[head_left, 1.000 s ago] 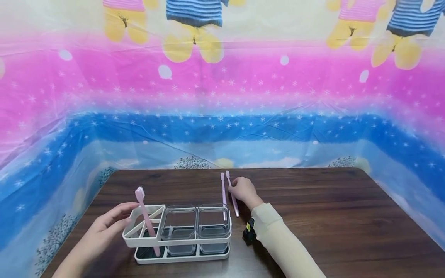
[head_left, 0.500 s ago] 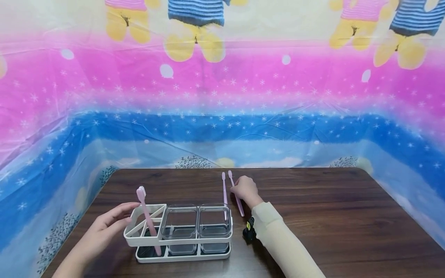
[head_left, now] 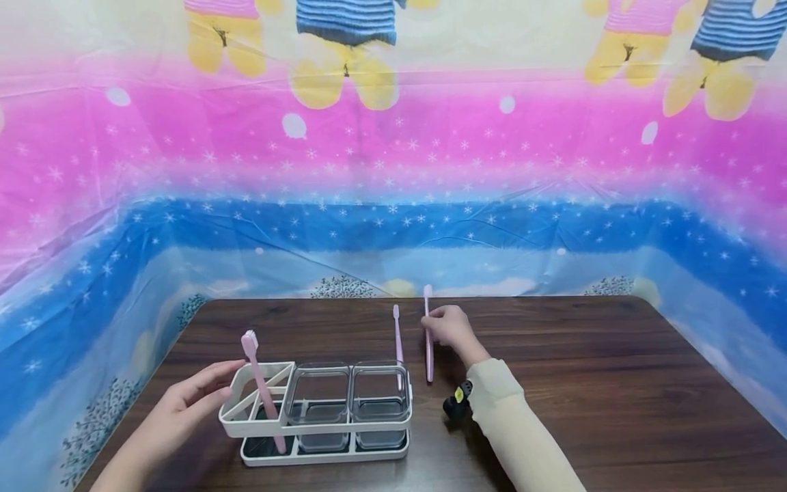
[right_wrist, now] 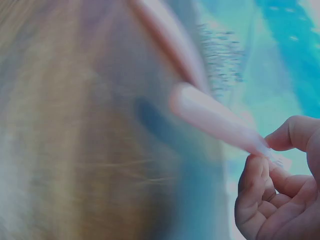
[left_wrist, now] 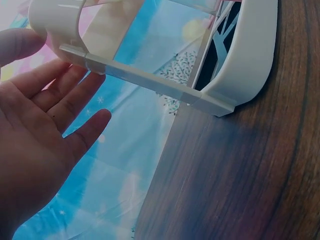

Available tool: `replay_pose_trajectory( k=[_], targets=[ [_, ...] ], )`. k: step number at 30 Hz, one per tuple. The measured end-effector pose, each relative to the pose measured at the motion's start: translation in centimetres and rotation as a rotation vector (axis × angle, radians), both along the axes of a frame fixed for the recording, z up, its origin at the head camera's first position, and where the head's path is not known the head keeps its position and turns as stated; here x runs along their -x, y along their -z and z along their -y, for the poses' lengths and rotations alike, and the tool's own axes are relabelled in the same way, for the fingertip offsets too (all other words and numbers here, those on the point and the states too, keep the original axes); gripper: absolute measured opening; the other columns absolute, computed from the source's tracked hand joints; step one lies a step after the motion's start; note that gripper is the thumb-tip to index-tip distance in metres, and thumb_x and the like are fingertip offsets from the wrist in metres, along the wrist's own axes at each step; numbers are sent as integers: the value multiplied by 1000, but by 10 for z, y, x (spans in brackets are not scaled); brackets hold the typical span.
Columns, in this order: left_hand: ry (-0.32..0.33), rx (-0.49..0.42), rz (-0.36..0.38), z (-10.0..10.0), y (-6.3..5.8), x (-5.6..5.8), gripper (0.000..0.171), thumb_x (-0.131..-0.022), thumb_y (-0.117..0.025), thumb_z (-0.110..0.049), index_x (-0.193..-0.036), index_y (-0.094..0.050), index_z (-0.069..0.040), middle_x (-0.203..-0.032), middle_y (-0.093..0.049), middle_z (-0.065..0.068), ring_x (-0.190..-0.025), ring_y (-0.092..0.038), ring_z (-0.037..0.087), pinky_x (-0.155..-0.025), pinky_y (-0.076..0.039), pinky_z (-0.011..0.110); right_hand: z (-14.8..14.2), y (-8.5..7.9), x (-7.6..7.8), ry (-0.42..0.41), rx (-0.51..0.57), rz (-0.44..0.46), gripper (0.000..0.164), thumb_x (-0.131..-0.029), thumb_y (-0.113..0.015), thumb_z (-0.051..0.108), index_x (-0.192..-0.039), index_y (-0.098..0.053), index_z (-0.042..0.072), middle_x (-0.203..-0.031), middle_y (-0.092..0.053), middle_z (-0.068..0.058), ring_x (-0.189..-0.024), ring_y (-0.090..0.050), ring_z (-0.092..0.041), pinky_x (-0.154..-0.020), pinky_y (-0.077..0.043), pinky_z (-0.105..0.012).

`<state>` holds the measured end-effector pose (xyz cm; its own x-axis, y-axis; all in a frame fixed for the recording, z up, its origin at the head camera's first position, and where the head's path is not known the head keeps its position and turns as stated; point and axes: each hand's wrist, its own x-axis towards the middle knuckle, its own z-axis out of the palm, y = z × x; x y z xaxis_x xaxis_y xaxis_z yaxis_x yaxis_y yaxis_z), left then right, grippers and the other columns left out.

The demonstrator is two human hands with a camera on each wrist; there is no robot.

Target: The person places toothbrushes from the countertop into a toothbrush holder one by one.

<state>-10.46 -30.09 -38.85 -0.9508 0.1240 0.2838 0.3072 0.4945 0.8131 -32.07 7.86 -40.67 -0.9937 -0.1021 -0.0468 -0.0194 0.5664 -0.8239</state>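
Note:
A white two-tier toothbrush holder (head_left: 255, 430) stands at the front left. At its left end my left hand (head_left: 184, 400) grips the upper tier, thumb in front and fingers behind; the left wrist view shows them at the white rim (left_wrist: 57, 15). One pink toothbrush (head_left: 263, 386) leans in the holder's left section, bristles up. My right hand (head_left: 453, 329) pinches a second pink toothbrush (head_left: 429, 359) between thumb and fingertips, its head pointing away. In the right wrist view, this toothbrush's handle (right_wrist: 215, 117) sticks out from the fingers. A third pink toothbrush (head_left: 397, 331) lies left of it, partly behind the holder.
Two clear cups (head_left: 316, 393) sit side by side in the holder. The dark wooden table (head_left: 590, 383) extends to the right. A patterned cloth (head_left: 393, 164) hangs behind and beside the table. A black wrist camera (head_left: 458, 404) hangs at the right sleeve.
My right hand has moved right and slightly up with the toothbrush, which has separated from the one beside it and turned straighter. The left hand and the holder stay put.

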Motion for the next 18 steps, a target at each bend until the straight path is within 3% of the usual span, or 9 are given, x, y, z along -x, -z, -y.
replay_pose_trajectory(
  k=[5, 13, 18],
  targets=[
    [56, -9, -45, 5, 3, -1, 42, -98, -49, 0, -139, -50, -1, -129, -45, -33, -114, -42, -16, -81, -45, 14, -9, -24, -3, -4, 145, -22, 27, -89, -57, 12, -108, -63, -5, -84, -65, -12, -63, -61, -15, -54, -48, -27],
    [39, 5, -47, 6, 4, -2, 42, -97, -51, 1, -138, -51, -2, -128, -44, -34, -115, -39, -18, -80, -45, 14, -6, -80, -20, -69, 271, -114, 32, -88, -56, 9, -117, -56, -4, -93, -63, -13, -65, -61, -14, -57, -47, -26],
    [38, 1, -34, 6, 3, -2, 41, -97, -51, -1, -138, -51, -2, -128, -44, -35, -115, -39, -19, -79, -46, 15, 6, -109, -35, -157, 360, -155, 30, -90, -57, 7, -118, -54, -2, -98, -64, -17, -66, -66, -17, -56, -48, -24]
  ],
)
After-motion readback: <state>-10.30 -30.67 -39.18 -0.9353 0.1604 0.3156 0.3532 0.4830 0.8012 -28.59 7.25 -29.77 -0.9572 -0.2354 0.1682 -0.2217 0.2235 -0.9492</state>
